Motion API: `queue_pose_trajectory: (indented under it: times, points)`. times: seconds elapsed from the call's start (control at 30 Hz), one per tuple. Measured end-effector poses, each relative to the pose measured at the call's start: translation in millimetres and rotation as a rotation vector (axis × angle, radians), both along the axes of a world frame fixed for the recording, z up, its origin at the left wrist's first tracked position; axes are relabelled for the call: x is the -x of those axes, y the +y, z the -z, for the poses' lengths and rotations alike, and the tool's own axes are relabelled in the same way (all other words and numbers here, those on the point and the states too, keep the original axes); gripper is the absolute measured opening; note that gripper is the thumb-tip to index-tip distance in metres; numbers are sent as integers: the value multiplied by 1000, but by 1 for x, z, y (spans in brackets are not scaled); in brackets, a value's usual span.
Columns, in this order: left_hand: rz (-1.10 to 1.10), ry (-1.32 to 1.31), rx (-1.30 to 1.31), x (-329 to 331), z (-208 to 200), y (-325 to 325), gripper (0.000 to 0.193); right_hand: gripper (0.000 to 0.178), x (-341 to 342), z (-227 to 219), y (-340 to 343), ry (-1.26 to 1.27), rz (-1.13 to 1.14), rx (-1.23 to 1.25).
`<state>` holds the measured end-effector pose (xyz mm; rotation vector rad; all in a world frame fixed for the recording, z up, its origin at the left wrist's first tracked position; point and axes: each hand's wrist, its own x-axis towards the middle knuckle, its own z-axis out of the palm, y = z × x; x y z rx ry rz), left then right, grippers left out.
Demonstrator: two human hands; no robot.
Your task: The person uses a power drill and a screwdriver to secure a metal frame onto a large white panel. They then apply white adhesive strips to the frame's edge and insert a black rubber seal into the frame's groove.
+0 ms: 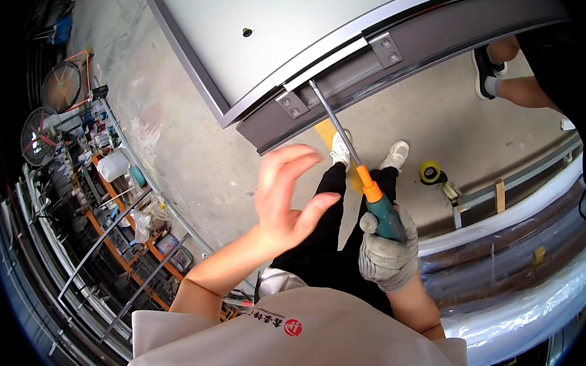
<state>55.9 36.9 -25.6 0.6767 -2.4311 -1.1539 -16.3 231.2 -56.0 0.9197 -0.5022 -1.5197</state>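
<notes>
My right hand [391, 253], in a grey knit glove, is wrapped round the green handle of a long-shafted screwdriver [342, 131] with an orange collar. Its shaft points up and to the left, and the tip meets the grey metal frame [353, 74] beside a white strip. Two small metal plates with screws, a lower one [292, 104] and an upper one [386, 49], sit on that frame. Bare and empty, my left hand [284, 199] hovers left of the screwdriver, its thumb apart from its curved fingers. A large white panel [277, 7] lies inside the frame.
Another person's legs [523, 90] stand at the far right. A yellow tape roll [430, 171] lies on the floor near plastic-wrapped lengths [515, 284]. Cluttered orange shelving [112, 236] and a round fan [39, 136] stand to the left.
</notes>
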Motion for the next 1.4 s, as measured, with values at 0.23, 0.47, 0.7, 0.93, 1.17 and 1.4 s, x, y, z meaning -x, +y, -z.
queue_pose_trajectory:
  times: [0.23, 0.47, 0.7, 0.93, 1.17, 1.4]
  points:
    - [-10, 87, -1515, 21, 25, 36, 22, 58, 1, -5, -4, 516, -120, -223]
    - [-78, -44, -1280, 25, 24, 34, 18, 59, -16, -16, -1, 2138, -198, -1013]
    - [-44, 103, -1561, 24, 24, 23, 37, 52, 1, -5, 0, 83, -32, -177]
    - [-260, 35, -1347, 22, 15, 22, 14, 52, -5, -21, -7, 1632, -215, -846]
    - [-127, 3, -1211, 22, 21, 21, 27, 53, -15, -39, -5, 1497, -272, -917]
    - [-64, 104, -1558, 14, 25, 23, 26, 49, -10, -2, -10, -17, -160, -208]
